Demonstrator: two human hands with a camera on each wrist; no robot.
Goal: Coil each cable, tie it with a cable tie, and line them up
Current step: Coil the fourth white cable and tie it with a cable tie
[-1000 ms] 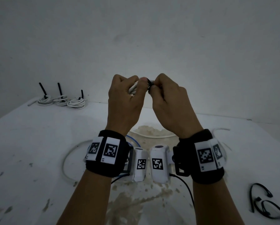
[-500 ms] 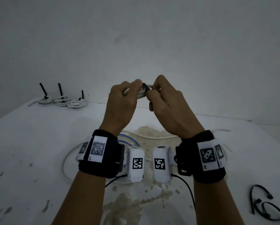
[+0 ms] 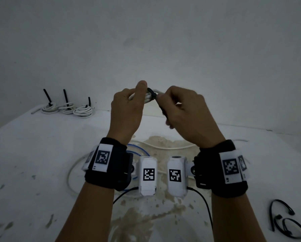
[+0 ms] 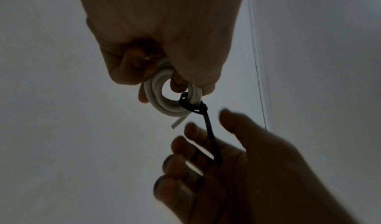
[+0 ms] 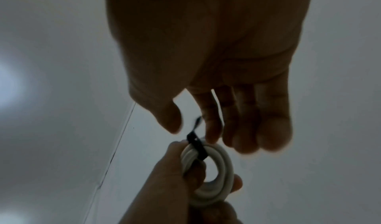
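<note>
A bare, dim work corner — plain grey-white plastered wall [image 3: 181, 41] across the upper frame, a stained, scuffed white tabletop [image 3: 29, 163] below — more makeshift workshop than home.

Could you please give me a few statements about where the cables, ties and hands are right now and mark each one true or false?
1. The left hand grips a white cable coil. True.
2. No tie is on that coil. False: a black cable tie is looped round it.
3. Three tied coils lie at the table's far left. True.
4. The right hand rests flat on the table. False: it is raised beside the coil, at the tie's tail.
5. Loose black ties lie at the near right. True.
</note>
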